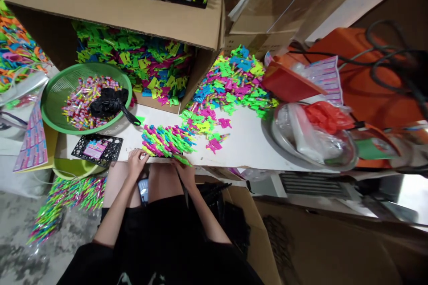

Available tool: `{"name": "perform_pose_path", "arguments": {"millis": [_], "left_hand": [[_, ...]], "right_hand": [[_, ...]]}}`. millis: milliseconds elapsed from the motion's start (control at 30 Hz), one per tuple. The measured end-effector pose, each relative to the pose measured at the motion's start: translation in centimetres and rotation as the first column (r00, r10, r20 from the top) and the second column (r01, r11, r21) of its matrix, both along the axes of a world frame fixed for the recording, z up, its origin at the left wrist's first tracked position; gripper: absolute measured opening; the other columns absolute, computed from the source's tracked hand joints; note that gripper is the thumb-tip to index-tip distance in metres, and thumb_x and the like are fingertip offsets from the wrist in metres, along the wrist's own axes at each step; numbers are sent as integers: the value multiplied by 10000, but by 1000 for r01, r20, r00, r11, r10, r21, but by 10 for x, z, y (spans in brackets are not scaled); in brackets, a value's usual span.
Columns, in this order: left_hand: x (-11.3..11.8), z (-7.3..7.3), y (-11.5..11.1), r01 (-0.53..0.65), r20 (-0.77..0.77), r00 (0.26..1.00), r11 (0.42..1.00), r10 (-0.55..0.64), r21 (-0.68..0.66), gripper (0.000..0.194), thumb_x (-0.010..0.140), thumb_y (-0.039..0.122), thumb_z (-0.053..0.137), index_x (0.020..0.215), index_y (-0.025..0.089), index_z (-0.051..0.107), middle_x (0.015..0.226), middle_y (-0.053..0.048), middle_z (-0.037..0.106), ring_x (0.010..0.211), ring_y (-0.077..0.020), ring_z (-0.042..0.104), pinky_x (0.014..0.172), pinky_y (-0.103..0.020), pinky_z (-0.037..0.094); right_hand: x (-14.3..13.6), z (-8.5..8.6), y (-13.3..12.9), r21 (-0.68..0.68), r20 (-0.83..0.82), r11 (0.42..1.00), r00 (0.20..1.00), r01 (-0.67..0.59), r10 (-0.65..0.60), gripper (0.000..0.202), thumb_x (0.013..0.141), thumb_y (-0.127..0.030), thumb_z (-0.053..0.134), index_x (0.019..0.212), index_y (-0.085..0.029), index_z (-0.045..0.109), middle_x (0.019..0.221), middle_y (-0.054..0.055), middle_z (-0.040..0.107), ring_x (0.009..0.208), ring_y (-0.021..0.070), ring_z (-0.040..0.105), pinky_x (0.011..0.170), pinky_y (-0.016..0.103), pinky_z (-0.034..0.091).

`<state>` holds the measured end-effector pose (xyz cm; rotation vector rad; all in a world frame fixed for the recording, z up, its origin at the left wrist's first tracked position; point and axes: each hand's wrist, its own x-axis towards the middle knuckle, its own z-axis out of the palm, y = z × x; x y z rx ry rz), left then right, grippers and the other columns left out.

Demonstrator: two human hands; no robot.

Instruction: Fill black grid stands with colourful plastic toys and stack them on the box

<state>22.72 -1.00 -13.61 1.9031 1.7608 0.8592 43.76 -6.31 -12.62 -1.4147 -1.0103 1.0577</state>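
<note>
Head view: The row of coloured plastic pieces [167, 139] lies at the near edge of the white table [247, 138], set close together and slanted, with a black strip showing beneath. Your left hand [136, 161] is at its left end, fingers curled; you cannot tell whether they pinch the strip. Your right hand [183, 173] is at its near right end, beside a green piece; its fingers are partly hidden and their grip cannot be told.

To the left, a black perforated tray [113, 147] carries a pink and blue label [95, 148]; its large lettering is too blurred to read. Far left, a green basket [47, 113] holds small printed tubes [76, 102] and a black bag [109, 103]. Printed label sheets [35, 138] hang left of it; similar sheets [329, 75] lie at the right, text illegible. A loose pile [230, 84] of coloured pieces lies right of the open cardboard box [117, 2]. The carton [261, 40] behind the pile bears small, unreadable print
</note>
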Motion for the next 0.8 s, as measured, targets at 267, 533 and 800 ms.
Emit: {"name": "perform_pose_path", "arguments": {"millis": [267, 533, 800], "left_hand": [[23, -2, -4, -222, -13, 975, 974, 223, 46, 154, 773, 239, 605, 881, 219, 499, 737, -2, 555, 761, -200, 542, 816, -354, 392], [30, 3, -5, -224, -108, 967, 972, 231, 71, 77, 819, 195, 512, 800, 221, 441, 833, -48, 527, 870, -245, 512, 829, -383, 376], [31, 5, -4, -235, -104, 966, 972, 237, 30, 29, 819, 203, 484, 818, 208, 455, 862, -74, 530, 903, -270, 493, 833, -404, 361]], "right_hand": [[-12, -10, 6, 10, -20, 1000, 1000, -11, 12, 357, 782, -460, 630, 1034, -212, 676, 1050, 63, 700, 909, 230, 686, 823, 393, 582], [-15, -8, 2, -4, 125, 1000, 992, -2, 3, 329, 827, -428, 591, 1060, -207, 660, 1005, 77, 710, 859, 230, 690, 799, 375, 561], [-13, -5, 6, -8, 341, 999, 939, -41, 41, 293, 872, -397, 538, 1070, -219, 660, 993, 79, 710, 882, 237, 675, 808, 348, 523]]}}
